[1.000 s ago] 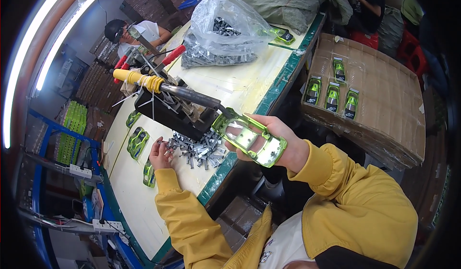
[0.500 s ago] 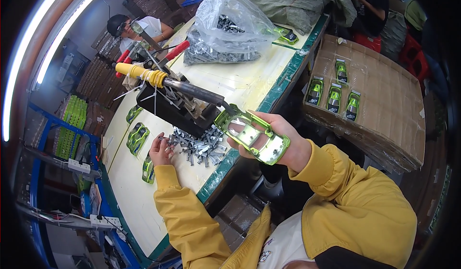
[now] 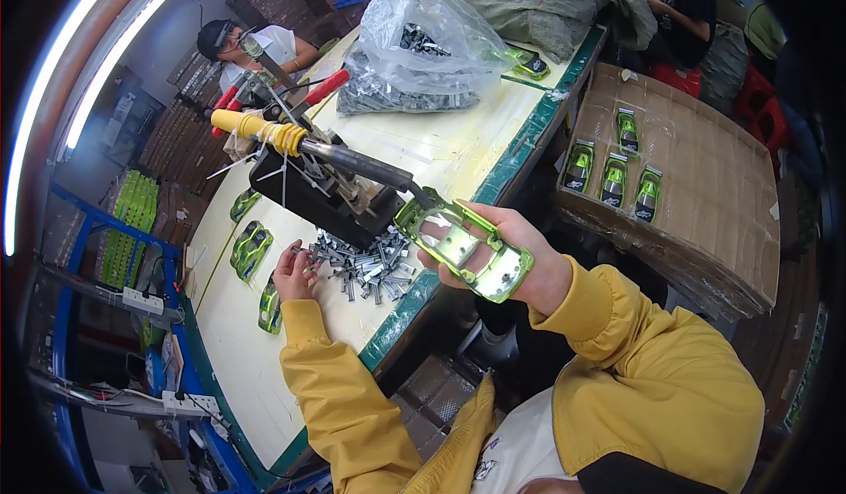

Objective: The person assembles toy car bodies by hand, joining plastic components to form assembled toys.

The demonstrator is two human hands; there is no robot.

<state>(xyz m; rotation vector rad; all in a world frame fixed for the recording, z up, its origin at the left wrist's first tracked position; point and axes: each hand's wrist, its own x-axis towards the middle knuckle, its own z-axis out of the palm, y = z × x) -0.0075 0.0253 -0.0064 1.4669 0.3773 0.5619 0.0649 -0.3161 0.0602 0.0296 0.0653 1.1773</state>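
My right hand grips a green toy car body shell, its hollow inside facing up. The shell's far end sits against the tip of a metal rod on a bench press with a yellow-wrapped handle. My left hand is at the left edge of a pile of small silver metal pieces. Its fingers are pinched around a small metal piece, partly hidden by the fingertips. Several green car shells lie on the table left of that hand.
A clear plastic bag of metal pieces stands farther back on the table. At right, a cardboard box bears several green car shells. A person sits across the table. Blue shelving stands at left.
Little differs. The view has shifted slightly; my right hand keeps the car shell at the rod's tip, and my left hand stays beside the metal pile.
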